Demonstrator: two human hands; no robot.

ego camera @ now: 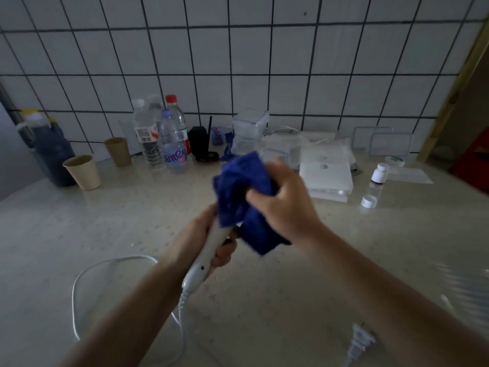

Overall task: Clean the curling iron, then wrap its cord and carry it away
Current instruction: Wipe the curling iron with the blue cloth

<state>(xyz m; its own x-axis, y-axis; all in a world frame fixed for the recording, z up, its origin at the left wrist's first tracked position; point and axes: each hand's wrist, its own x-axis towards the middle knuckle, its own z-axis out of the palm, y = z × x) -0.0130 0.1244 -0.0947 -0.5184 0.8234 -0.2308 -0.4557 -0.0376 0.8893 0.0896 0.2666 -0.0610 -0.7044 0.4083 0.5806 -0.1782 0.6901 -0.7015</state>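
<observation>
Curling iron (205, 256) held above the worktop (264, 287).
Grip of the left hand (209, 234) clamped its handle; the right hand (283, 200) clamped a blue cloth (243, 192) over its upper end. Cord (105, 263) looped underneath; bottles (173, 144) and cups (83, 172) stood behind.

Dim, greyish light is filling the scene, with vignetting shading the corners. The tiled wall (238, 54) is catching the most brightness, and the counter (79, 221) is showing a faint sheen at right. The wide lens is bending the grout lines. Motion blur is smearing the right hand (283, 205) and blue cloth (243, 186), while the curling iron (211, 245) is looking sharper.
</observation>
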